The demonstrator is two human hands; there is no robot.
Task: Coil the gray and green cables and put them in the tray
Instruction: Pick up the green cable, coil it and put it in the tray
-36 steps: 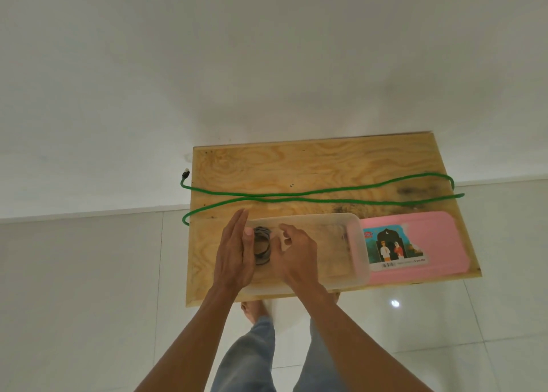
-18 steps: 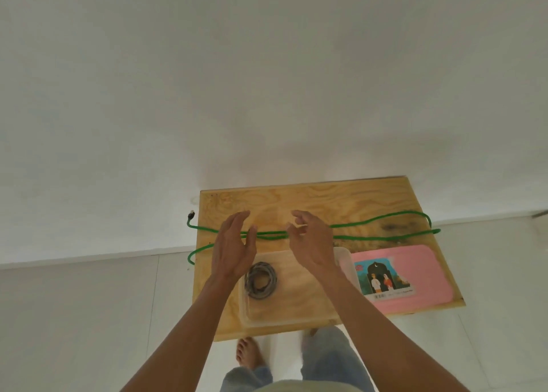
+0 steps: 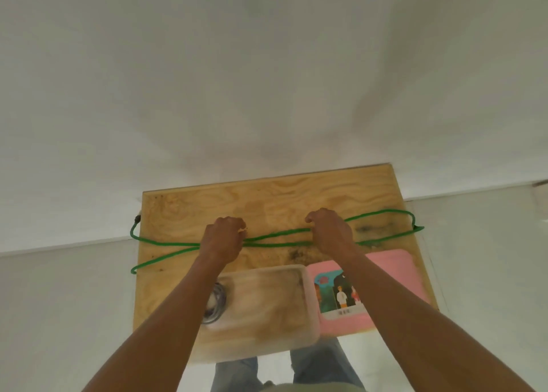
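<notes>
Two hands: both are laid on one green cable; every place below is given relative to them.
Wooden table (image 3: 267,196): a plywood top is seen beneath both hands, reaching beyond them on every side.
Green cable (image 3: 275,240): long strands are stretched across the table from beyond the left hand to beyond the right hand. Loops are hung past the table edge outward of the left hand, and a bend is laid near the edge outward of the right hand. A dark plug end is seen at the far corner on the left hand's side.
Tray (image 3: 267,344): a clear plastic tray is set nearer the body than both hands, under the left forearm.
Pink lid (image 3: 397,264): a pink panel with a picture label is laid just beside the tray, under the right forearm.
Left hand (image 3: 222,242): fingers are curled closed over the green strands.
Right hand (image 3: 332,233): fingers are curled closed over the same strands, well apart from the left hand.
Gray cable (image 3: 215,305): a coiled bundle is lodged inside the tray, partly hidden by the left forearm.
</notes>
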